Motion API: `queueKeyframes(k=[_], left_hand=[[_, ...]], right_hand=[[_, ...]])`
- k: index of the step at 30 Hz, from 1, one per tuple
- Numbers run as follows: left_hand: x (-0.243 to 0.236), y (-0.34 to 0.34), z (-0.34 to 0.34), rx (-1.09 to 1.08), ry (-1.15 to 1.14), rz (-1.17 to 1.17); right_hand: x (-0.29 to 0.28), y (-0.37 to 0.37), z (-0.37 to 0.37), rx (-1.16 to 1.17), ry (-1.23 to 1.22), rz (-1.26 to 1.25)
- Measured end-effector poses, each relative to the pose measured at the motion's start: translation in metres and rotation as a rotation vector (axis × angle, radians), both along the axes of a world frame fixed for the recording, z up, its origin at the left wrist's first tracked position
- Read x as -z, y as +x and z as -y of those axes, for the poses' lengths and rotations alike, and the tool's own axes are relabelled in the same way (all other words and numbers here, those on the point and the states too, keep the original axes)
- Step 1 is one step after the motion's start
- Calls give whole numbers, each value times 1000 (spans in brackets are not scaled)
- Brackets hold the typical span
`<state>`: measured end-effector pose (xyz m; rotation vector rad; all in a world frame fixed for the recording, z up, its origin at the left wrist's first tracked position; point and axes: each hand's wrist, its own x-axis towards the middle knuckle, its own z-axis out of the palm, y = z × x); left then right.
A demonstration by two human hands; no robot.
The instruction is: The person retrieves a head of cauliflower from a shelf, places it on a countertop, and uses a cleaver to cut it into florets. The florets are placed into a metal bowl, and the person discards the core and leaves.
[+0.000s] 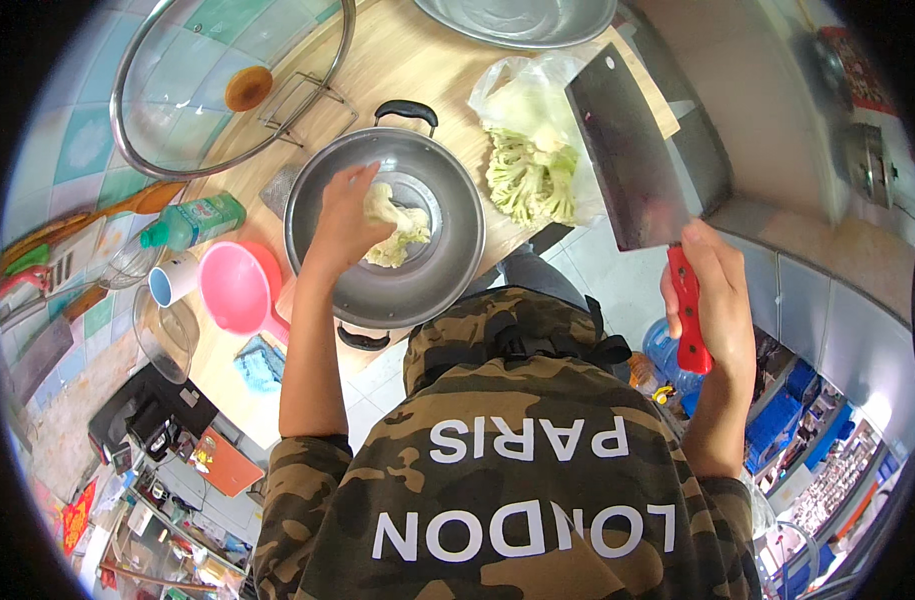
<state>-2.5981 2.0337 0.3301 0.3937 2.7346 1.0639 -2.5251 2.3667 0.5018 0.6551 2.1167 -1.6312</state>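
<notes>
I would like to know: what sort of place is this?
It looks like a kitchen, though I cannot be sure if it is a home one: there is a two-handled pan, a red-handled cleaver and cauliflower beside the pan.

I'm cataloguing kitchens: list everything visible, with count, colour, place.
wok: 1, grey, on counter
cauliflower piece: 1+, cream, in wok
cauliflower bunch: 1, pale green, on counter
cleaver: 1, black and red, right
basin: 1, silver, top
lid: 1, clear, upper left
bottle: 1, green, beside dipper
dipper: 1, pink, beside wok
mug: 1, white, beside dipper
utensils: several, mixed, left
clutter: uncounted, mixed, lower corners
shirt: 1, camouflage, lower centre
left hand: 1, bare, at cauliflower piece
right hand: 1, bare, holding cleaver
</notes>
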Motion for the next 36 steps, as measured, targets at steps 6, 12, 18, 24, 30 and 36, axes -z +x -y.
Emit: queueKeyframes(k=[6,12,18,24,30,36], left_hand=[[15,-50,-82,305,172,79],[48,-121,-162,337,252,-152],[58,-165,-183,499,299,566],[75,-133,-151,264,291,474],[61,-73,-141,-102,254,450],[39,-54,-147,-126,310,490]], right_hand=[[-2,24,-1,14,-90,87],[7,41,-2,25,-80,133],[16,44,-4,101,-81,92],[20,40,11,111,-146,111],[27,35,28,15,-78,91],[38,40,33,-22,50,150]])
